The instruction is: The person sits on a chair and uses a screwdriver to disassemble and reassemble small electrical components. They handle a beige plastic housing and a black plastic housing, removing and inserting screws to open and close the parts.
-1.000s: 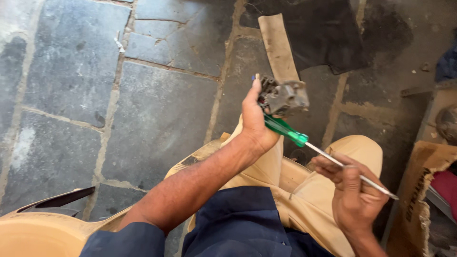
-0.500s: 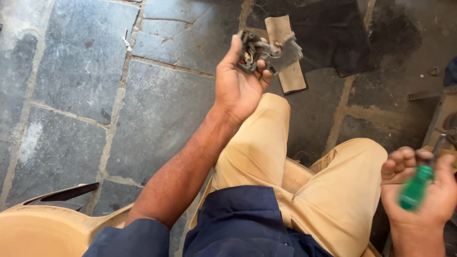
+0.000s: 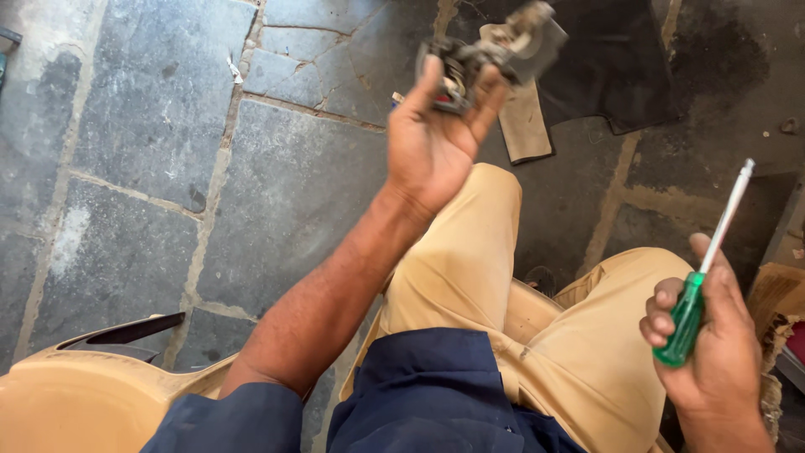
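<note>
We have our left hand (image 3: 432,147) raised out over the stone floor (image 3: 159,151), fingers clasped round a grimy metal part (image 3: 490,54) held up above our left knee (image 3: 490,197), while our right hand (image 3: 713,335) sits low beside the right knee with fingers curled tight about a green-handled screwdriver (image 3: 700,285), its shaft pointing up and away from the part. We judge this a pause to inspect the part between bouts of screwdriver work; going on would call for bringing the tip across to the part and seating it squarely
</note>
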